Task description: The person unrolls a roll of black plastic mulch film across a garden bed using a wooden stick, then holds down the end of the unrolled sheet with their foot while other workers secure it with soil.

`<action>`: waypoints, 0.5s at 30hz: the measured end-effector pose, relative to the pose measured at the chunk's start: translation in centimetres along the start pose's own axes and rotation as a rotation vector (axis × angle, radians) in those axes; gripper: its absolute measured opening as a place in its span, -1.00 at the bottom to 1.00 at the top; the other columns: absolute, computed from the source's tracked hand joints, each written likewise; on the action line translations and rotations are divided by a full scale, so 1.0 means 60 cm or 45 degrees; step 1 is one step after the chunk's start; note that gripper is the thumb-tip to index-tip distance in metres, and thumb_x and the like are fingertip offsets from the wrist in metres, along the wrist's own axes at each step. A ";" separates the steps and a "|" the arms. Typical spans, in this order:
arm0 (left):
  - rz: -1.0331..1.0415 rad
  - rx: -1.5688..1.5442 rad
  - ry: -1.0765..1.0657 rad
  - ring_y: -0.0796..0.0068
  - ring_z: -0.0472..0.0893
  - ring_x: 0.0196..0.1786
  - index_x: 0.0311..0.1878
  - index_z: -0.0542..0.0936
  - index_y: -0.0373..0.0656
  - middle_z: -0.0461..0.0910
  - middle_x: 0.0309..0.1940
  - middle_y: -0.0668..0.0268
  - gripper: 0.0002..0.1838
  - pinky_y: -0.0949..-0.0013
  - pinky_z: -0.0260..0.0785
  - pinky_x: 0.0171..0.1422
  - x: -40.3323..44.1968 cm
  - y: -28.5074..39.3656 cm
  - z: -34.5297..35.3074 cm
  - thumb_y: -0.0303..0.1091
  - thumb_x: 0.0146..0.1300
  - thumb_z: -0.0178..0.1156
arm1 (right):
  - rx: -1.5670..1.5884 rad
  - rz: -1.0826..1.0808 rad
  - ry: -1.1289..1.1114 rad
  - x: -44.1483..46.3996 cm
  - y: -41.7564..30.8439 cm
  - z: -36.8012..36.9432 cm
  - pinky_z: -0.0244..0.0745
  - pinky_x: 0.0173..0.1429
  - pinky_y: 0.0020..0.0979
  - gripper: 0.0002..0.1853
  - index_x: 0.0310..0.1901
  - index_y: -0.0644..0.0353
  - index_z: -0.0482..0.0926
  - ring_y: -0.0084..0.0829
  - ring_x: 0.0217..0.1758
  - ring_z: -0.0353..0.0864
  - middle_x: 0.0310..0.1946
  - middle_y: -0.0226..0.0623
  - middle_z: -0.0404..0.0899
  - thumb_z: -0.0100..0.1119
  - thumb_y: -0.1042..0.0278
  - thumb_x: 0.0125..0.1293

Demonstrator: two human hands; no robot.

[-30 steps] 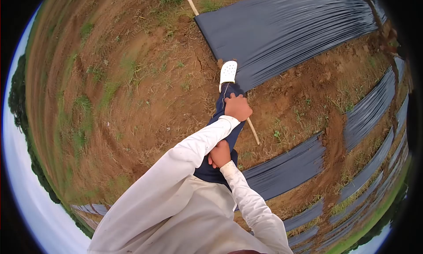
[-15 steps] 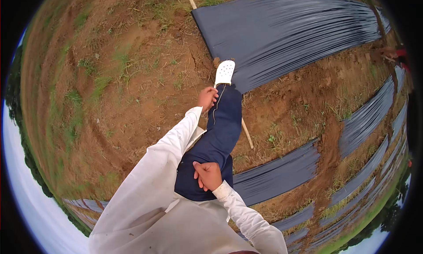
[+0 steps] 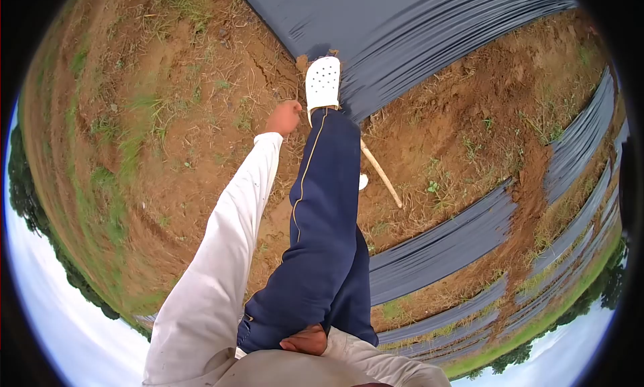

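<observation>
Though near the sheet edge (image 3: 284, 41), left hand (image 3: 285, 117) closed, open soil (image 3: 201, 135) leftward; right hand (image 3: 307, 340) unclear.

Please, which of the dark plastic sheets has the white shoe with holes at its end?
The large sheet at the top of the view. The shoe meets its end; the other sheets lie lower, beyond soil.

Lettering: none legible.
Head view: no text, label, brand, number or sign can be read.
</observation>
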State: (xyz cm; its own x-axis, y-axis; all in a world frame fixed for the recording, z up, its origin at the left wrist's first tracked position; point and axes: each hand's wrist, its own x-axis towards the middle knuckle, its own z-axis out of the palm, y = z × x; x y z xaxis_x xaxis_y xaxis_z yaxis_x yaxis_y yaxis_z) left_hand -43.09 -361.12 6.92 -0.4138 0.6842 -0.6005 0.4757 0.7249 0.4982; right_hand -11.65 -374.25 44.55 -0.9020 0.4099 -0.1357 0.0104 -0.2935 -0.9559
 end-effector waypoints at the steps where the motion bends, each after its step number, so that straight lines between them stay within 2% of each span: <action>1: 0.106 0.120 0.078 0.06 0.52 -0.05 -0.08 0.52 -0.14 0.53 -0.08 0.11 -0.68 0.18 0.37 0.02 0.026 0.005 -0.005 -0.53 0.05 0.01 | 0.002 0.008 0.010 -0.014 0.010 0.003 0.46 -0.54 -0.54 -0.84 -0.43 0.28 0.62 -0.42 -0.59 0.62 -0.58 -0.28 0.62 0.20 0.37 0.21; 2: 0.214 0.238 0.154 0.07 0.49 0.01 0.00 0.48 -0.11 0.47 0.03 0.13 -0.59 0.17 0.36 0.06 0.051 0.014 -0.014 -0.58 0.02 0.01 | 0.067 0.019 -0.070 -0.023 0.018 0.002 0.50 -0.47 -0.51 -0.80 -0.40 0.26 0.62 -0.40 -0.51 0.64 -0.48 -0.27 0.63 0.14 0.31 0.26; 3: 0.145 0.371 -0.038 0.07 0.45 0.07 0.16 0.35 -0.07 0.31 0.19 0.23 -0.42 0.12 0.35 0.12 0.080 0.039 -0.038 -0.63 -0.04 0.00 | 0.131 0.029 -0.150 -0.037 0.027 0.006 0.53 -0.40 -0.48 -0.75 -0.38 0.25 0.63 -0.38 -0.43 0.66 -0.38 -0.26 0.65 0.08 0.25 0.31; 4: 0.322 0.505 0.037 0.11 0.44 0.09 0.22 0.29 -0.04 0.25 0.24 0.31 -0.34 0.13 0.38 0.10 0.120 0.021 -0.033 -0.65 -0.05 0.01 | 0.605 0.355 -0.234 -0.072 0.038 0.031 0.54 -0.30 -0.45 -0.69 -0.29 0.26 0.62 -0.35 -0.35 0.66 -0.28 -0.23 0.64 -0.03 0.21 0.37; 5: 0.400 0.701 0.087 0.24 0.45 0.09 0.25 0.26 -0.01 0.20 0.29 0.38 -0.38 0.17 0.45 0.04 0.142 0.027 -0.039 -0.60 0.05 0.01 | 0.506 0.254 -0.265 -0.066 0.042 0.023 0.54 -0.30 -0.45 -0.70 -0.29 0.26 0.62 -0.35 -0.35 0.66 -0.28 -0.23 0.64 -0.03 0.22 0.36; 6: 0.474 0.751 0.086 0.26 0.45 0.09 0.27 0.24 0.00 0.17 0.32 0.41 -0.36 0.19 0.47 0.01 0.161 0.032 -0.046 -0.59 0.05 0.02 | 0.334 0.094 -0.268 -0.060 0.044 0.018 0.54 -0.30 -0.45 -0.70 -0.28 0.26 0.62 -0.35 -0.35 0.66 -0.28 -0.23 0.64 -0.03 0.22 0.35; 8: 0.562 0.803 0.077 0.28 0.45 0.09 0.29 0.22 0.00 0.14 0.34 0.44 -0.34 0.20 0.49 -0.02 0.184 0.027 -0.048 -0.59 0.06 0.02 | 0.337 0.065 -0.260 -0.058 0.052 0.017 0.54 -0.30 -0.45 -0.71 -0.28 0.26 0.61 -0.35 -0.34 0.66 -0.28 -0.23 0.64 -0.03 0.23 0.34; 11: 0.536 1.024 -0.041 0.28 0.50 0.03 0.31 0.22 0.00 0.10 0.38 0.50 -0.34 0.24 0.51 -0.09 0.180 0.012 -0.045 -0.57 0.07 0.01 | 0.341 0.035 -0.251 -0.053 0.062 0.023 0.54 -0.29 -0.44 -0.73 -0.27 0.26 0.61 -0.35 -0.34 0.66 -0.29 -0.22 0.64 -0.02 0.25 0.32; 13: 0.359 1.026 -0.166 0.24 0.54 -0.01 0.25 0.28 -0.04 0.02 0.41 0.49 -0.36 0.19 0.48 -0.06 0.168 0.003 -0.034 -0.59 0.00 0.04 | 0.339 0.011 -0.254 -0.049 0.063 0.022 0.53 -0.28 -0.44 -0.74 -0.26 0.26 0.60 -0.36 -0.33 0.66 -0.29 -0.22 0.64 -0.02 0.26 0.31; 14: 0.381 1.187 -0.295 0.24 0.58 -0.06 0.17 0.36 -0.07 0.06 0.40 0.45 -0.46 0.21 0.48 -0.07 0.170 -0.013 -0.030 -0.56 0.03 0.04 | 0.339 0.003 -0.251 -0.049 0.063 0.022 0.53 -0.28 -0.43 -0.74 -0.25 0.26 0.60 -0.36 -0.33 0.66 -0.29 -0.22 0.64 -0.02 0.26 0.30; 15: 0.384 1.192 -0.290 0.24 0.58 -0.06 0.17 0.36 -0.07 0.06 0.40 0.45 -0.46 0.21 0.48 -0.07 0.169 -0.026 -0.026 -0.56 0.03 0.04 | 0.329 -0.007 -0.250 -0.047 0.061 0.022 0.53 -0.28 -0.43 -0.74 -0.25 0.26 0.60 -0.36 -0.33 0.66 -0.29 -0.22 0.64 -0.02 0.27 0.30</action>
State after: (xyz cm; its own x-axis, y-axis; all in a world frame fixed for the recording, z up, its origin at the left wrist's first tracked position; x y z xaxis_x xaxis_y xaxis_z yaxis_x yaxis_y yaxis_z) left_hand -49.22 -355.19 1.05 -0.0642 0.7262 -0.6845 0.9945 0.1033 0.0163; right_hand -9.62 -377.60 41.79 -0.9679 0.2453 -0.0542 -0.0818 -0.5116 -0.8553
